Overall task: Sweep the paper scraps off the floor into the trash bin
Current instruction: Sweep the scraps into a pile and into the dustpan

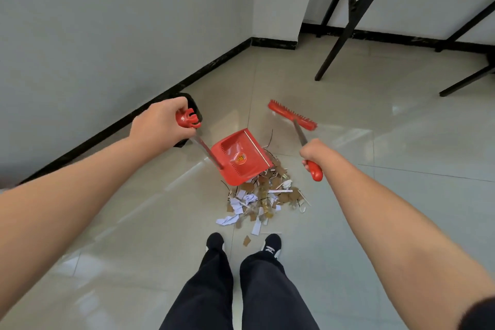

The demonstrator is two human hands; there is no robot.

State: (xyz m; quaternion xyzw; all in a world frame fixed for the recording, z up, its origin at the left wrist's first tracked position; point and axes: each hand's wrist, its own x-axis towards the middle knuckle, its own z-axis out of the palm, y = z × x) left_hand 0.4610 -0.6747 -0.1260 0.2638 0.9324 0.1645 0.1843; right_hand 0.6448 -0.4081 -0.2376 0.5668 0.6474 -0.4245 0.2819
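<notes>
A pile of white and brown paper scraps (263, 199) lies on the tiled floor just ahead of my feet. A red dustpan (241, 157) rests at the pile's far left edge, its lip touching the scraps. My left hand (160, 123) grips the red top of the dustpan's metal handle. My right hand (312, 154) holds the red broom (292, 114) by its handle, with the broom head lifted beyond the pile. A black trash bin (195, 107) stands by the wall, mostly hidden behind my left hand.
A white wall with a black baseboard (150, 112) runs along the left into a corner. A yellow-topped table with black legs (356, 16) stands at the far right. My two black shoes (214, 241) are right behind the pile. A lone brown scrap (246, 240) lies between them.
</notes>
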